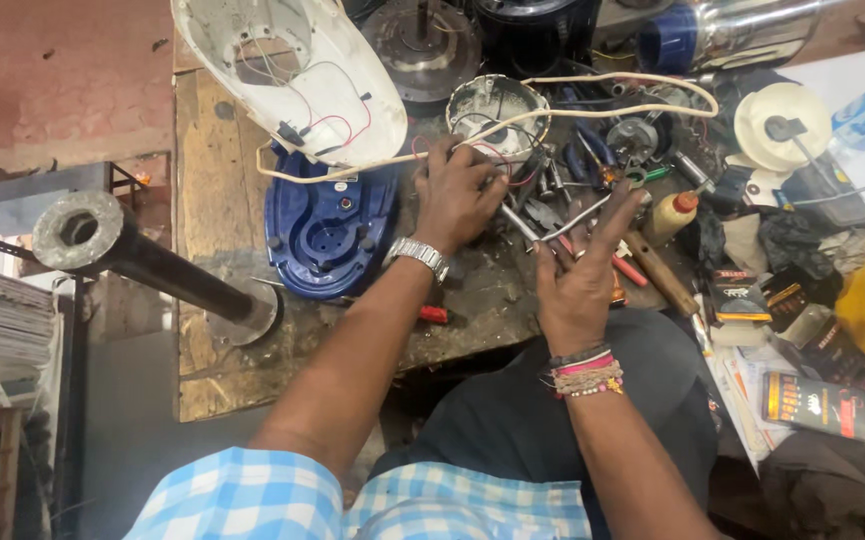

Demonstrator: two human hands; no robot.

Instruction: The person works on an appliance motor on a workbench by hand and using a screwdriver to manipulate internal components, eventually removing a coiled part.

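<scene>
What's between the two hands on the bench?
Head view: a slim metal rod and loose hand tools lie between the left hand and right hand.

Left hand [457, 195] with wristwatch pressed on wires [497, 158] beside a round metal housing [497, 108], right hand [582, 270] open over scattered tools [562, 215], blue base [327, 225] and white cover [292, 70] at left, cream cable [612, 80] looping across cluttered bench [222, 330]

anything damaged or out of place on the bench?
The white housing lies open side up, loose wires hanging out, split from the blue base. Its cream cord loops untidily across the tool pile. Left hand rests on the tools; right hand hovers open. No spill visible.
</scene>
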